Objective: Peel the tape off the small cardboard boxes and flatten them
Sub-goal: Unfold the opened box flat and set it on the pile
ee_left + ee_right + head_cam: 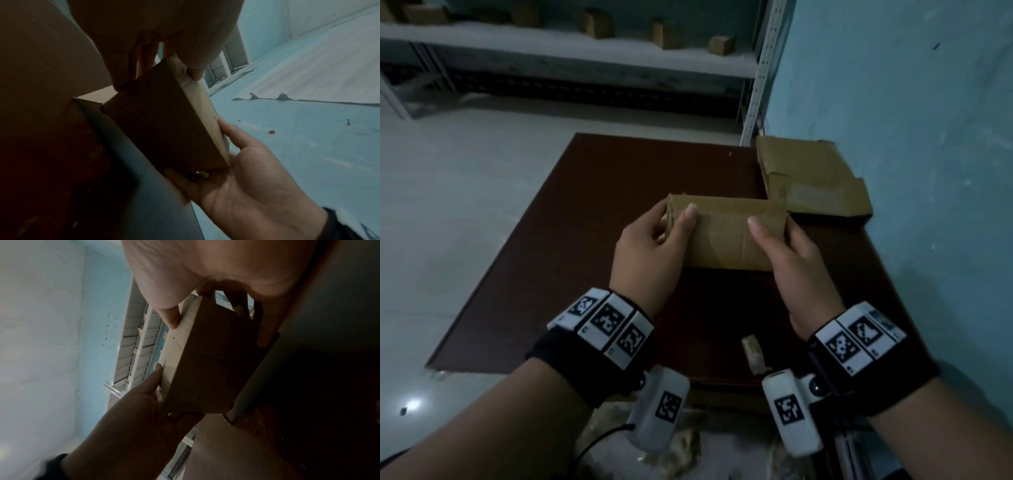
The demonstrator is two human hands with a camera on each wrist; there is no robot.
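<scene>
A small brown cardboard box (726, 236) is held above the dark brown table (571, 274), one hand at each end. My left hand (654, 240) grips its left end, thumb on top and fingers behind. My right hand (787, 246) grips its right end the same way. Glossy tape runs along the box's top face. In the left wrist view the box (164, 123) shows its dark underside with the right hand (246, 175) at its far end. In the right wrist view the box (207, 363) sits between both hands, with the left hand (144, 410) below.
Flattened cardboard (811, 181) lies at the table's back right, against the blue wall (928, 102). A crumpled tape scrap (753, 353) lies near the table's front edge. A white shelf (571, 44) behind carries several more small boxes. Crumpled tape litters the floor below my wrists.
</scene>
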